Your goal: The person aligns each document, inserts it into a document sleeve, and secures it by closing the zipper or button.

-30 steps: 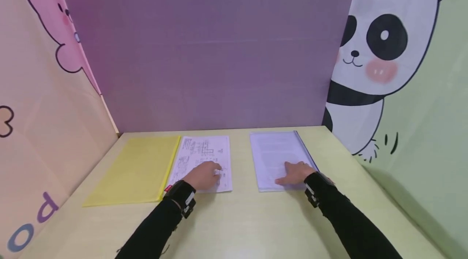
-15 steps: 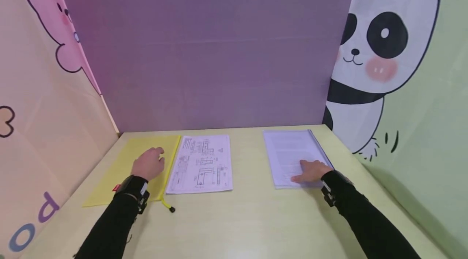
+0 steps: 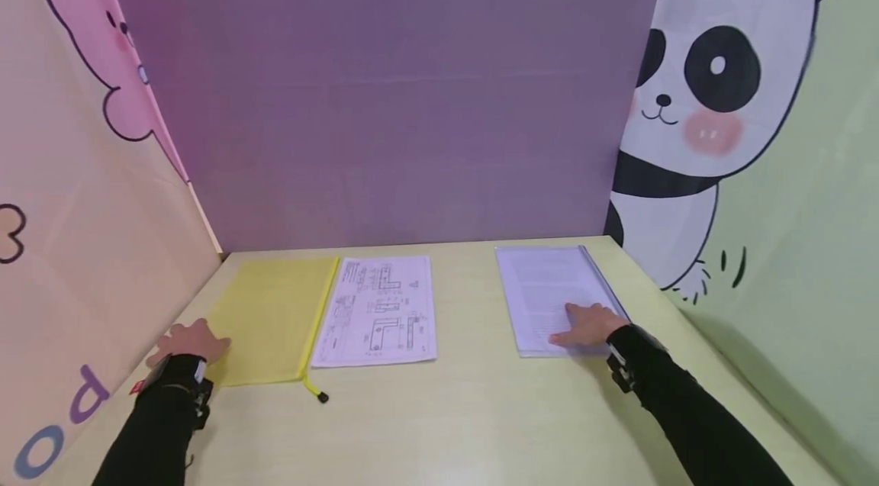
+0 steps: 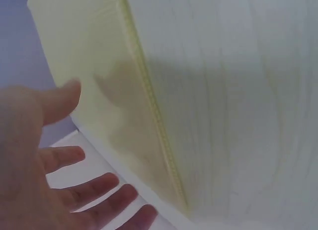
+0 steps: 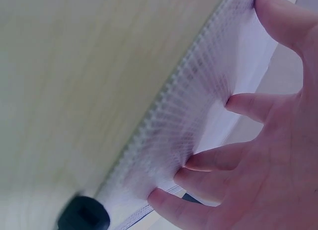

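Note:
My left hand (image 3: 188,341), fingers spread, is at the left edge of a yellow zip pouch (image 3: 275,318). In the left wrist view the fingers (image 4: 94,190) are apart, and a shadow falls on the pouch beside its zip. A white see-through zip pouch (image 3: 539,280), with a printed page showing through, lies flat at the right. My right hand (image 3: 587,323) rests on its lower right part. The right wrist view has those fingertips pressing its mesh-like surface (image 5: 198,86). Between the pouches, beside the yellow zip, lies a paper with line drawings (image 3: 376,310).
A yellow zip end with a dark tip (image 3: 323,397) sticks out at the yellow pouch's front corner. The pale wooden table (image 3: 439,425) meets a purple backdrop (image 3: 412,89). Printed cloth walls, one with a panda (image 3: 714,112), stand on both sides.
My left hand has moved left, off the drawings and across the yellow pouch to its left edge. The white pouch slid right under my right hand, then stopped.

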{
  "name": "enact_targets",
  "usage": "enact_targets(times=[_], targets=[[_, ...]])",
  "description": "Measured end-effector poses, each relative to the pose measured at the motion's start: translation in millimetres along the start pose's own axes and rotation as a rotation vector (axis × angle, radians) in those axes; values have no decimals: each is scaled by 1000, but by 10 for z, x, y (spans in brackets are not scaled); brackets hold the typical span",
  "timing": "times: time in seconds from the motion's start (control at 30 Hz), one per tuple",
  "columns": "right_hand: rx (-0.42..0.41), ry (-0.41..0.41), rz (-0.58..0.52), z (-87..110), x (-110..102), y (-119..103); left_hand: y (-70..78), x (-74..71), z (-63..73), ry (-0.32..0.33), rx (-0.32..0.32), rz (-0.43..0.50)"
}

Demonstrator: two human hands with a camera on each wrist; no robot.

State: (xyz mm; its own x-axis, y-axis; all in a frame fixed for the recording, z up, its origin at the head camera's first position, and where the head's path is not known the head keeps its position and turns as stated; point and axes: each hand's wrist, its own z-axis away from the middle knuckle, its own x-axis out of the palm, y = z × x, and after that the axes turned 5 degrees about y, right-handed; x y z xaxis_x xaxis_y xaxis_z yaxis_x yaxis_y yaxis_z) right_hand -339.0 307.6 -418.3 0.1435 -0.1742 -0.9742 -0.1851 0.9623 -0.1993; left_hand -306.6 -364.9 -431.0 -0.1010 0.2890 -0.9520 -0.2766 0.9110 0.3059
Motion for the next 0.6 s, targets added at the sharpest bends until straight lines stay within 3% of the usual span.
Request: enact_targets(times=[0.13,0.37,0.47,0.6], targets=[[3,5,10,19,0,-8,-76,-67,63,-56,16,-38],[22,12,-6,61,-5,-47,-159,-80,113,-59,-3,-85],[25,13,-6,73,-23,-59,-195,-66,108,-50,-38,-56],[27,15,-5,67,-32,-58,-292,-59,77,-55,-35,33]])
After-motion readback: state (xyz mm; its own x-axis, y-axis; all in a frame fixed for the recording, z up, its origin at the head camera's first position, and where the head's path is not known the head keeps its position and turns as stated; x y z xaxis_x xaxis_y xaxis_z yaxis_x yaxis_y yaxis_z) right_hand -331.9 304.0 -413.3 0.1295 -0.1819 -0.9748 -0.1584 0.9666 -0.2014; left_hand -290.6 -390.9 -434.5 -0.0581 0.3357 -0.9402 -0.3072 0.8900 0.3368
